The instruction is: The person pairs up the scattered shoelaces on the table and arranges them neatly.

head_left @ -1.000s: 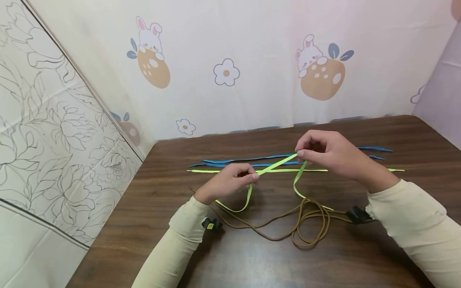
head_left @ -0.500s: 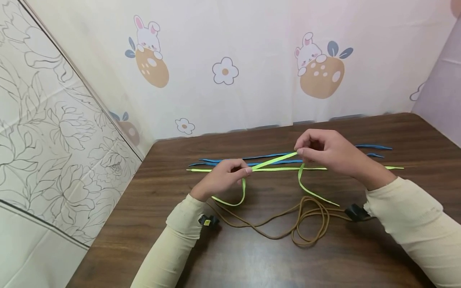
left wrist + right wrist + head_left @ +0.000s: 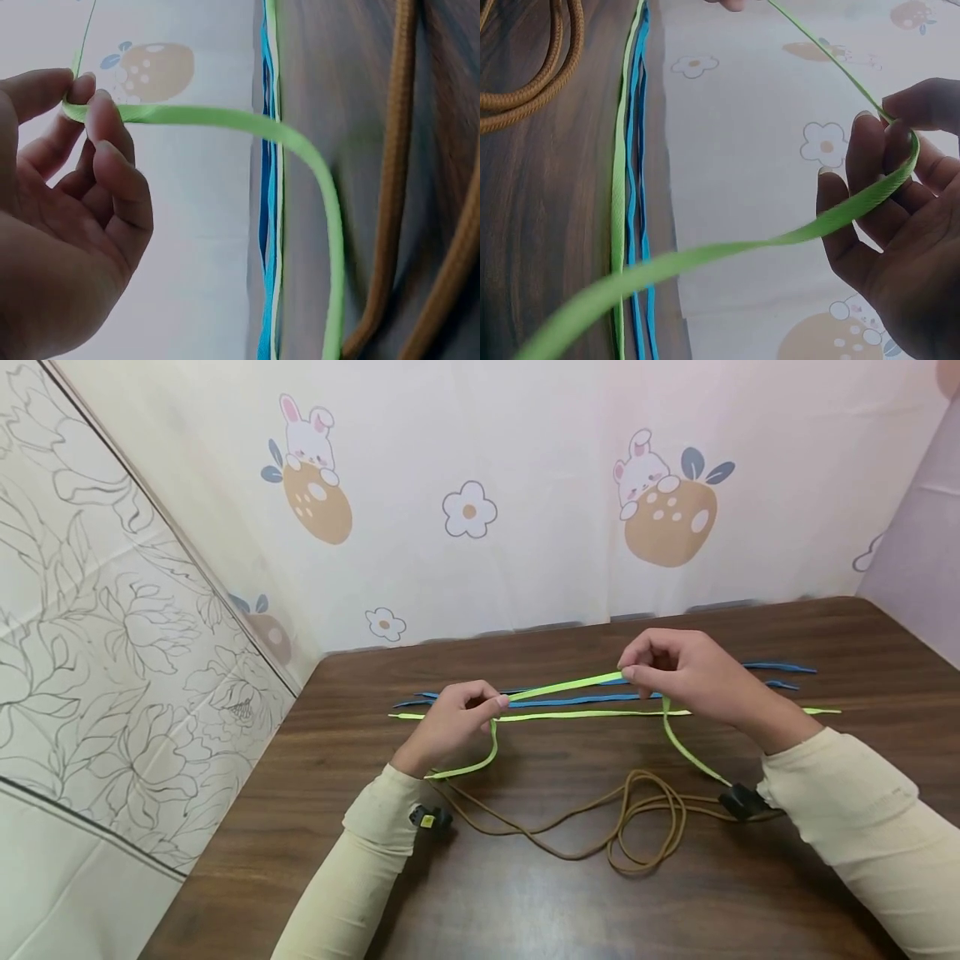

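Note:
A flat neon-green shoelace (image 3: 566, 684) is stretched between my two hands above the table. My left hand (image 3: 457, 718) pinches it between thumb and fingers, and a loose tail (image 3: 330, 225) curves down from there. On the other side my right hand (image 3: 693, 681) pinches the lace the same way; its tail (image 3: 705, 255) droops toward the right wrist. Behind the held lace, two blue shoelaces (image 3: 577, 700) lie lengthwise on the table. A second neon-green shoelace (image 3: 592, 715) lies straight, nearer to me than the blue ones.
A brown round cord (image 3: 566, 857) lies in loose loops on the table (image 3: 555, 918) in front of the hands. Small black wrist cameras sit at both cuffs, the right one (image 3: 742, 802) beside the cord. A patterned wall covering (image 3: 540, 568) rises behind the table.
My left hand has moved left and slightly away from me, so the stretch of lace between the hands is longer. The right hand has barely moved; its tail has swung rightward.

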